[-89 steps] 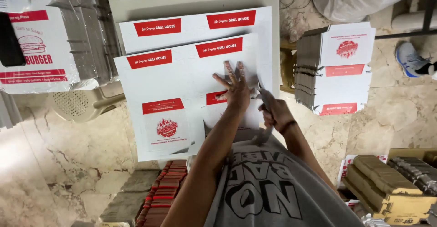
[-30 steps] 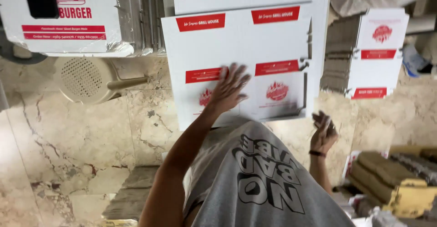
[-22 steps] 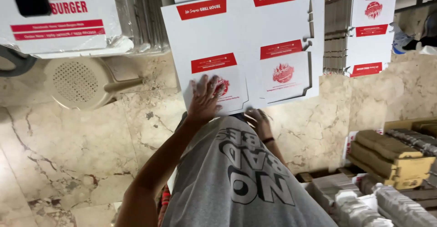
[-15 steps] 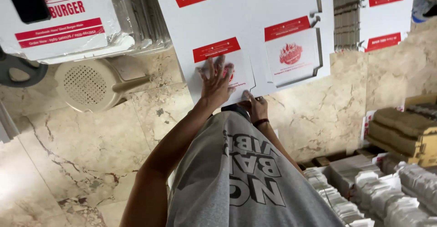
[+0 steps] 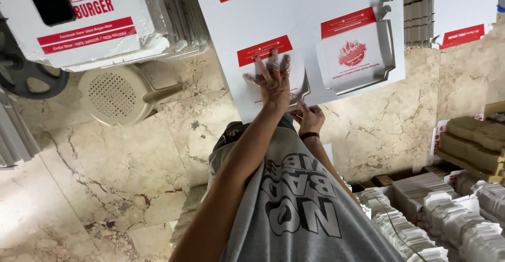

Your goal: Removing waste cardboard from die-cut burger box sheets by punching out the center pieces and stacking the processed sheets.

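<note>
Both hands work one flat white carton blank (image 5: 294,41): my left hand (image 5: 273,80) presses it with fingers spread, while my right hand (image 5: 310,117) pinches its near edge just beside.

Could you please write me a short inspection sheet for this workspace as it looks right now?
Surface: white table, mostly covered.
Job's things: flat white box blank with red labels.
Clutter: stack of flat boxes on the left; second stack on the right.
Hands: left hand pressed flat on the blank, fingers spread; right hand at its near edge.
Cables: nothing seen.
Surroundings: marble floor, beige plastic stool, folded card stacks.
</note>
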